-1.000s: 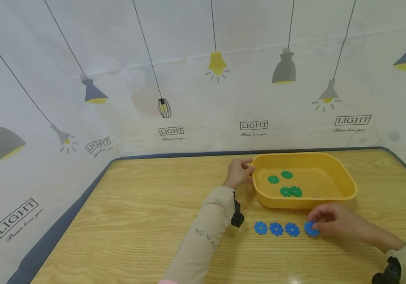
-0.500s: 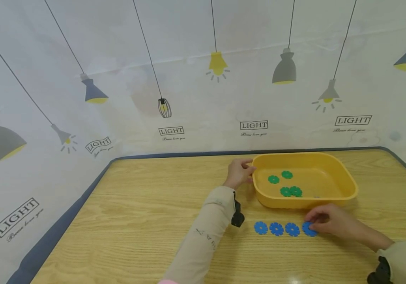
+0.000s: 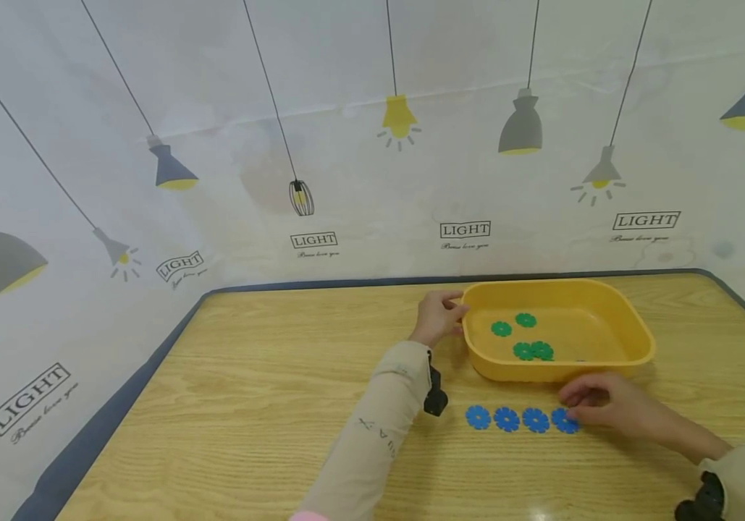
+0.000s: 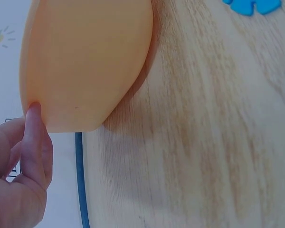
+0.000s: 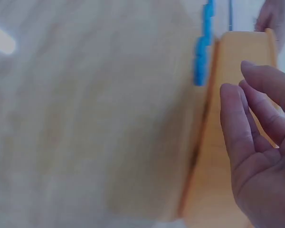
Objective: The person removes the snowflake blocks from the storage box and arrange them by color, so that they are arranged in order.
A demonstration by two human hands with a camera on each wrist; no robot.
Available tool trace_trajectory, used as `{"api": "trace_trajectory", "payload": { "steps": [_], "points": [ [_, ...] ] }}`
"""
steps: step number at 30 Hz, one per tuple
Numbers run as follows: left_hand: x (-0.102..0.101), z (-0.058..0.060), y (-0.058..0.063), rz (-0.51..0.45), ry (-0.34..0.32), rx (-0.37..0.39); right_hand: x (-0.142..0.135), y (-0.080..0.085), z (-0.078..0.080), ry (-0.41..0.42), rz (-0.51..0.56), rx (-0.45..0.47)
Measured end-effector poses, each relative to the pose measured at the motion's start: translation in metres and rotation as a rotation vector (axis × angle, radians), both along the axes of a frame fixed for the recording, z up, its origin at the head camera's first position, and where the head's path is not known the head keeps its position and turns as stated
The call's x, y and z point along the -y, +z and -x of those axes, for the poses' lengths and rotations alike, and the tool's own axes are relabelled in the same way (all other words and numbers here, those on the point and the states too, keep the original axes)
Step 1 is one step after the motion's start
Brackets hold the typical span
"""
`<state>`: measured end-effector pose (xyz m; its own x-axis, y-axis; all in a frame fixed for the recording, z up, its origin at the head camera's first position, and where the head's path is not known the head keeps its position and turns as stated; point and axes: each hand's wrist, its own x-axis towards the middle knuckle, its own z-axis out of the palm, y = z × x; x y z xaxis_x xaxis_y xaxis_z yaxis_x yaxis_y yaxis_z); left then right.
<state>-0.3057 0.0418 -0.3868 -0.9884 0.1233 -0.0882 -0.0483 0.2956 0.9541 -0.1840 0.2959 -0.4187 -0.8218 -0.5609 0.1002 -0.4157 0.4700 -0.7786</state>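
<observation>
My left hand (image 3: pixel 437 318) grips the left rim of a yellow plastic tub (image 3: pixel 557 373); in the left wrist view one finger lies against the tub's outer wall (image 4: pixel 92 61). In front of the tub, several blue flower-shaped plastic discs (image 3: pixel 506 420) lie flat in a row. Beside the rightmost blue disc (image 3: pixel 565 420) is my right hand (image 3: pixel 620 409), its thumb overlapping the disc's edge in the head view. The right wrist view shows the fingers (image 5: pixel 236 118) loosely bent and apart, with nothing between them. Several green flower-shaped discs (image 3: pixel 501 329) lie inside the tub.
The wooden table (image 3: pixel 268 405) has a dark blue edge and meets a wall covering (image 3: pixel 372 181) printed with lamps. A small dark bit (image 3: pixel 581 360) shows at the tub's near inner wall, mostly hidden. Black straps with devices (image 3: pixel 436 394) sit on both wrists.
My right hand has slid the rightmost blue disc left, up beside the others in the row, and its fingers have come off it. The left hand stays at the tub's rim.
</observation>
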Motion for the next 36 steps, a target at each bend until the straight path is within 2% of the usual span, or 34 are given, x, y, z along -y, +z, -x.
{"api": "trace_trajectory", "payload": {
  "steps": [1, 2, 7, 8, 11, 14, 19, 28, 31, 36],
  "points": [
    [0.000, 0.000, 0.000, 0.002, -0.002, -0.002, 0.000, 0.004, -0.001, -0.004, 0.014, 0.030],
    [0.000, 0.000, 0.001, 0.004, -0.004, -0.005, 0.000, 0.007, -0.001, -0.008, 0.027, 0.022],
    [0.002, 0.001, 0.003, -0.001, -0.010, -0.013, 0.005, 0.036, 0.001, -0.035, 0.070, -0.069],
    [0.002, 0.001, 0.003, -0.001, -0.010, -0.013, 0.007, 0.042, 0.003, -0.049, 0.073, -0.102],
    [0.003, 0.002, 0.003, 0.006, 0.001, -0.013, 0.012, 0.059, 0.010, -0.111, 0.068, -0.101],
    [0.004, 0.002, 0.003, 0.011, 0.004, -0.019, 0.016, 0.067, 0.020, -0.176, 0.053, -0.080],
    [0.004, 0.003, 0.001, 0.009, -0.001, -0.020, 0.016, 0.061, 0.042, -0.242, -0.014, -0.029],
    [0.001, 0.003, -0.003, 0.011, -0.002, -0.023, -0.001, 0.041, 0.067, -0.261, -0.109, 0.043],
    [0.000, 0.002, -0.003, 0.015, -0.003, -0.027, -0.007, 0.036, 0.072, -0.233, -0.133, 0.081],
    [0.000, 0.001, -0.003, 0.008, -0.007, -0.022, -0.013, 0.030, 0.077, -0.112, -0.164, 0.193]
  ]
}}
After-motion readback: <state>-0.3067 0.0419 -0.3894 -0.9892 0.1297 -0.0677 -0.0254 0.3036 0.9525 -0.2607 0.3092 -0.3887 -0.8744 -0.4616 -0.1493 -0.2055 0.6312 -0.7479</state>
